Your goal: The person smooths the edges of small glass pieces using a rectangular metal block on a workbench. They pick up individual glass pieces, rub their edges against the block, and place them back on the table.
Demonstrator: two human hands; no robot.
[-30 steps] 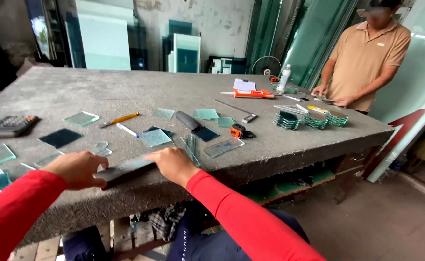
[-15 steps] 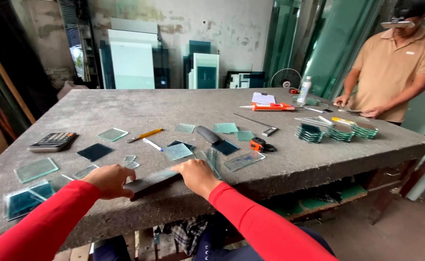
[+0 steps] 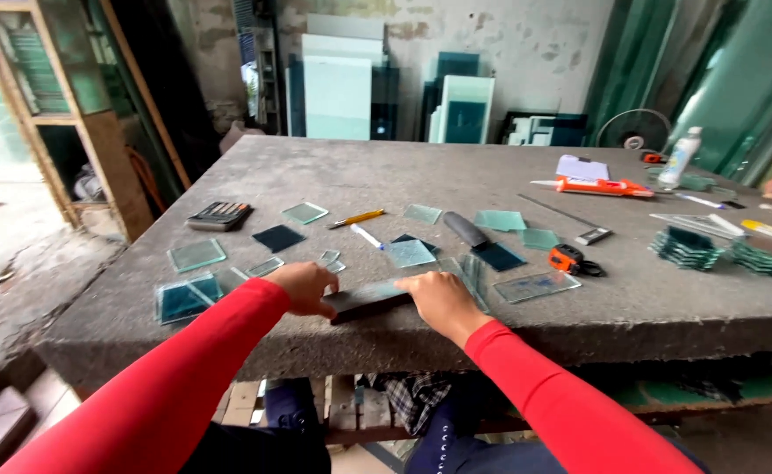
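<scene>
While small glass squares [image 3: 408, 253] lie scattered on the grey table [image 3: 632, 303], the left hand [image 3: 305, 286] and right hand [image 3: 441, 300] both grip a dark flat block [image 3: 367, 300] at its ends.

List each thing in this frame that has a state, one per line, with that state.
Left hand: fingers pressed on the dark block's left end.
Right hand: flat on the block's right end.
Dark block: lying flat near the table edge, held at both ends.
Calculator: lying flat, untouched.
Yellow pencil: lying loose.
Glass stacks: piled, untouched.
Sealant tube: lying on its side.
</scene>
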